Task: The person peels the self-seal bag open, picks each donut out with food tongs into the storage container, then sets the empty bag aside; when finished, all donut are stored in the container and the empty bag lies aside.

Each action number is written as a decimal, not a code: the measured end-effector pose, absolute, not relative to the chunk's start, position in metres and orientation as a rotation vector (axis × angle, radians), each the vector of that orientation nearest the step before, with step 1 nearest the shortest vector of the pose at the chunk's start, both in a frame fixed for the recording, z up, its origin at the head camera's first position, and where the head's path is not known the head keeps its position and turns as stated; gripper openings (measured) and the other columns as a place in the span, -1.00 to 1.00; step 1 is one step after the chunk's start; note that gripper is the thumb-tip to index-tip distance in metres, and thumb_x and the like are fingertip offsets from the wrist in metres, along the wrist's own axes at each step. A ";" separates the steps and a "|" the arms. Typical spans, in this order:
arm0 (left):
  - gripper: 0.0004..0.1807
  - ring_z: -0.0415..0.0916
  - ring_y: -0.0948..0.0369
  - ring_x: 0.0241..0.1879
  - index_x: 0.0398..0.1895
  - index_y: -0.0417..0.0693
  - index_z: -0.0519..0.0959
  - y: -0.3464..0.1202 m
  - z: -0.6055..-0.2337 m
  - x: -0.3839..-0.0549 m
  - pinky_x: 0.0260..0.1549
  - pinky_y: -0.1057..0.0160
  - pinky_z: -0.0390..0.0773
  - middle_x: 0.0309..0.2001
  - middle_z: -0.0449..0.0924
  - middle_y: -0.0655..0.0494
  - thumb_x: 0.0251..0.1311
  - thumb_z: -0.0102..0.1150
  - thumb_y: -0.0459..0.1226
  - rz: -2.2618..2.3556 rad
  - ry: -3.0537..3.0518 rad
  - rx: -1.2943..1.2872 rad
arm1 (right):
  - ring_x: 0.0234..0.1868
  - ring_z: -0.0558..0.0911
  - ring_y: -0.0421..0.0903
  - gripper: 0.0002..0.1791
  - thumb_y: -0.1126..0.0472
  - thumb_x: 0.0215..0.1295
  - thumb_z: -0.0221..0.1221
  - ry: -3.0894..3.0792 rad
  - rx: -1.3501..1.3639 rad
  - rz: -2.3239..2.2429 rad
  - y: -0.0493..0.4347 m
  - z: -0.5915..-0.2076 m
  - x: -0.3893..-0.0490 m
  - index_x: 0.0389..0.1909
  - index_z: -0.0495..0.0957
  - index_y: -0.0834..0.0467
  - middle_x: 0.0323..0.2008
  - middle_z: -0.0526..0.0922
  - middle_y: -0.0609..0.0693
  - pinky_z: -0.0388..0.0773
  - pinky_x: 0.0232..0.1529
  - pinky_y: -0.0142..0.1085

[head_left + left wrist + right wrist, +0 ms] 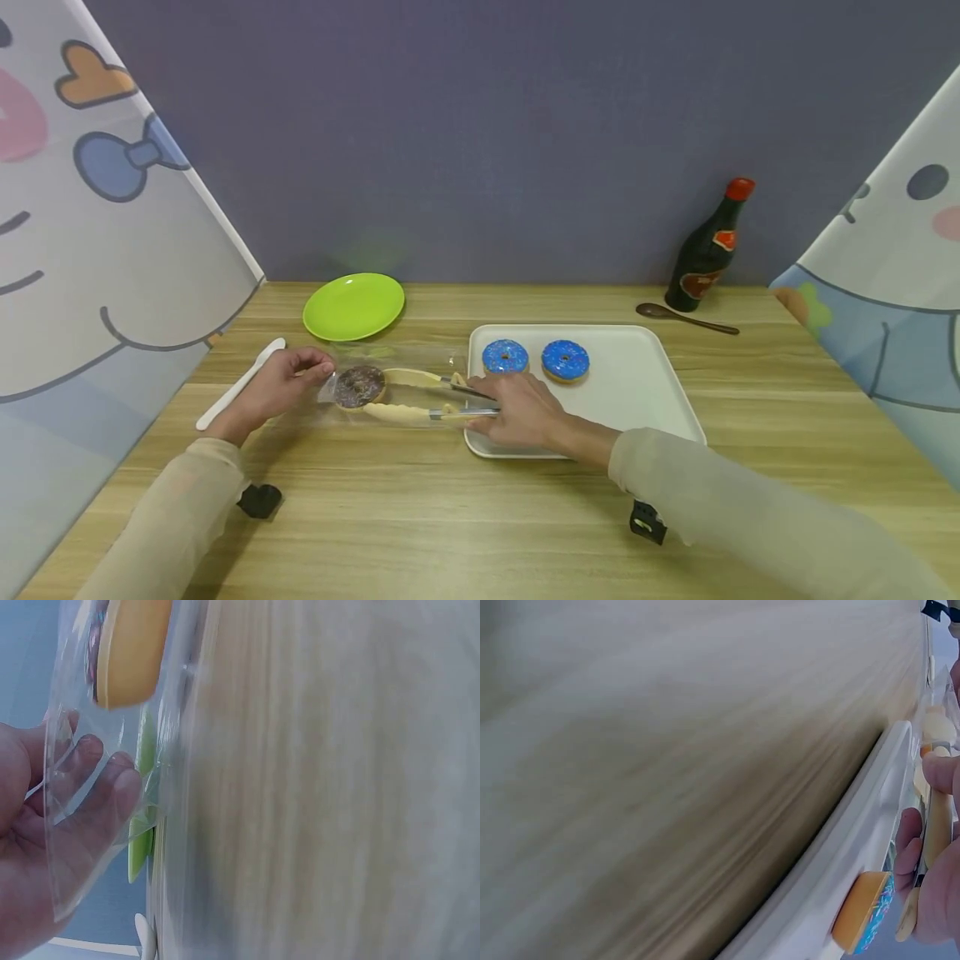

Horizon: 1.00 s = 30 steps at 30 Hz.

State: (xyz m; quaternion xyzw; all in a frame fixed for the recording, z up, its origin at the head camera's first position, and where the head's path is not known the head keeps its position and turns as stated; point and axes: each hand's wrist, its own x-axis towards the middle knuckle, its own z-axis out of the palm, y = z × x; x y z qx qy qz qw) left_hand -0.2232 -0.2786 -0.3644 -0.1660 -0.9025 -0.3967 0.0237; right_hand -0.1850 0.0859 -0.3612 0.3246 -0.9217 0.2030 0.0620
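My left hand (281, 385) pinches the closed-end corner of a clear plastic bag (112, 731), raised over the table. Inside the bag lies a chocolate doughnut (360, 387) with sprinkles, its tan side (133, 652) facing the left wrist camera. A pair of tongs (405, 414) with cream tips and metal arms reaches into the bag, the tips on either side of this doughnut. Above the tray's left edge, my right hand (525, 408) grips the tongs by their handles; in the right wrist view its fingers wrap the cream handle (939, 832).
A white tray (645, 408) carries two blue-iced doughnuts (505, 358) near its back left. Behind the bag is a green plate (354, 307). A white knife-like utensil (240, 385) lies at left; a dark bottle (701, 258) and brown spoon (686, 318) are back right.
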 end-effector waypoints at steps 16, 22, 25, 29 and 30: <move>-0.82 0.47 0.29 -0.27 -0.24 -0.32 0.58 -0.277 -0.362 -0.224 -0.35 0.38 0.44 -0.31 0.60 -0.02 0.34 0.08 -0.33 -1.169 -2.791 -0.508 | -0.15 0.60 -0.18 -0.43 0.01 0.01 0.38 -2.715 0.872 0.760 0.145 -0.362 -0.146 0.06 0.58 0.16 -0.10 0.65 -0.06 0.52 -0.20 -0.23; -0.82 0.48 0.33 -0.26 -0.25 -0.32 0.58 -0.279 -0.364 -0.223 -0.35 0.40 0.44 -0.30 0.61 -0.04 0.33 0.09 -0.33 -1.158 -2.770 -0.528 | -0.15 0.62 -0.12 -0.38 0.03 -0.04 0.43 -2.658 0.872 0.738 0.168 -0.364 -0.131 0.06 0.57 0.22 -0.11 0.66 -0.01 0.55 -0.22 -0.21; -0.82 0.47 0.36 -0.27 -0.26 -0.33 0.58 -0.280 -0.365 -0.223 -0.35 0.41 0.44 -0.30 0.61 -0.04 0.33 0.09 -0.33 -1.163 -2.769 -0.524 | -0.18 0.63 -0.14 -0.36 0.05 -0.09 0.46 -2.621 0.867 0.727 0.180 -0.367 -0.123 0.04 0.58 0.25 -0.14 0.67 -0.01 0.55 -0.27 -0.24; -0.82 0.46 0.35 -0.31 -0.26 -0.35 0.57 -0.280 -0.367 -0.223 -0.39 0.39 0.44 -0.33 0.59 -0.04 0.34 0.08 -0.34 -1.192 -2.772 -0.535 | -0.21 0.64 -0.12 -0.36 0.08 -0.13 0.48 -2.577 0.861 0.701 0.198 -0.370 -0.112 0.01 0.59 0.28 -0.16 0.68 0.00 0.56 -0.31 -0.25; -0.81 0.46 0.35 -0.32 -0.25 -0.36 0.57 -0.279 -0.367 -0.223 -0.40 0.38 0.45 -0.34 0.59 -0.04 0.34 0.07 -0.34 -1.198 -2.775 -0.539 | -0.20 0.65 -0.11 -0.37 0.09 -0.13 0.48 -2.572 0.857 0.697 0.202 -0.370 -0.108 0.01 0.59 0.28 -0.16 0.68 0.00 0.56 -0.30 -0.24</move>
